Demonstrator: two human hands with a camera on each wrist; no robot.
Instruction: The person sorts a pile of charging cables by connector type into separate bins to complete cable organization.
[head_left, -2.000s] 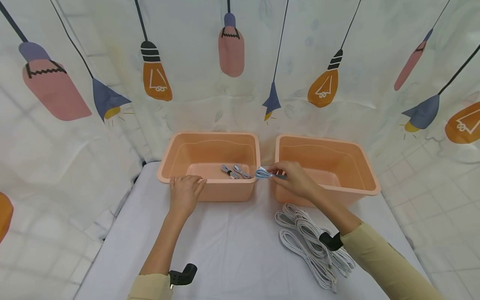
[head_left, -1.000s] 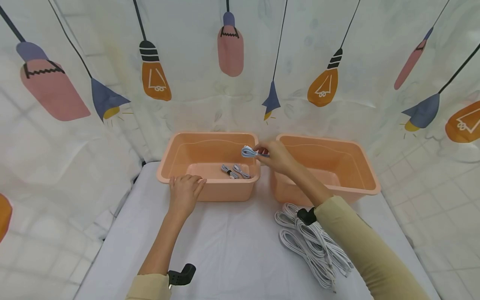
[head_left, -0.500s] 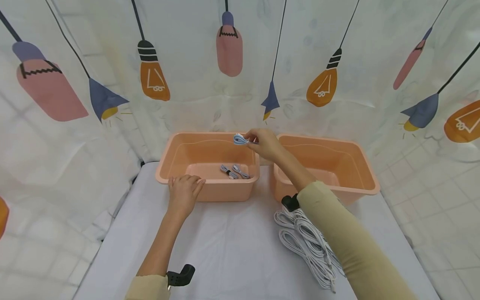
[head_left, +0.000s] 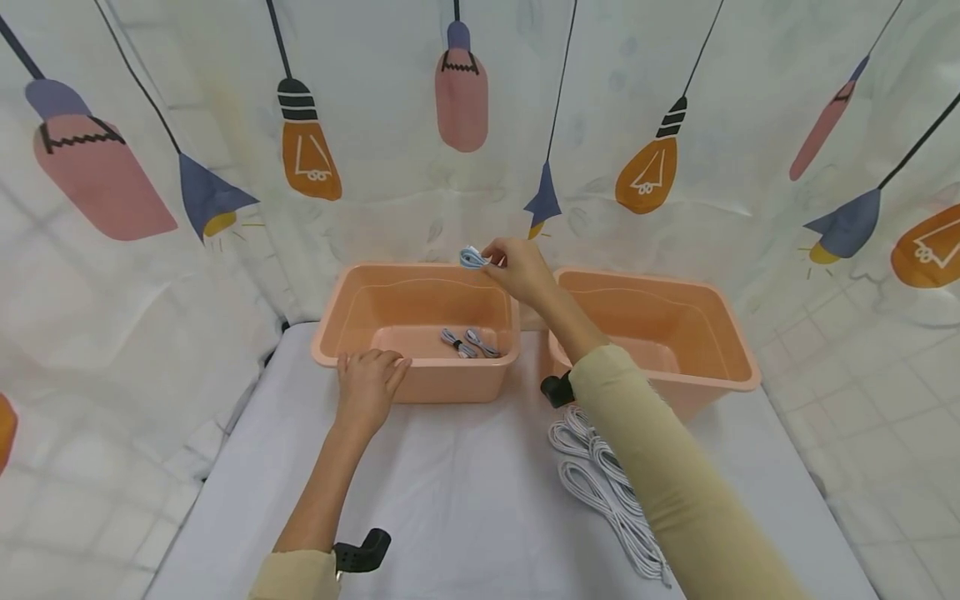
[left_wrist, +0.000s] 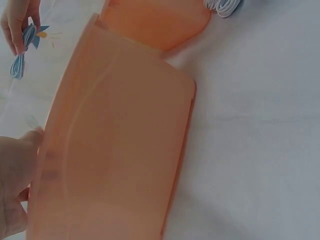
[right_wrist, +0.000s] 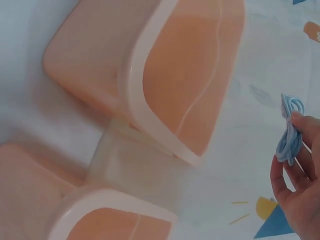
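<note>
In the head view, my right hand (head_left: 517, 265) pinches a small bundle of light blue cable (head_left: 472, 257) above the back right rim of the left peach plastic tub (head_left: 450, 385). The same cable bundle (right_wrist: 290, 132) shows between thumb and fingers in the right wrist view, its loops folded together. My left hand (head_left: 367, 387) holds the front rim of that tub, with its fingers hooked over the edge. Two small grey cable bundles (head_left: 470, 343) lie inside on the tub's floor; one has a black tie.
A second peach tub (head_left: 660, 292) stands to the right, a narrow gap away. Several large coils of white cable (head_left: 600, 492) lie in front of it, partly under my right forearm. Behind the white-covered table (head_left: 450, 517) hangs a curtain (head_left: 390, 225) printed with lamps.
My right hand has carried the blue cable bundle left, up and away from me, from between the tubs to the left tub's back edge. My left hand has stayed put.
</note>
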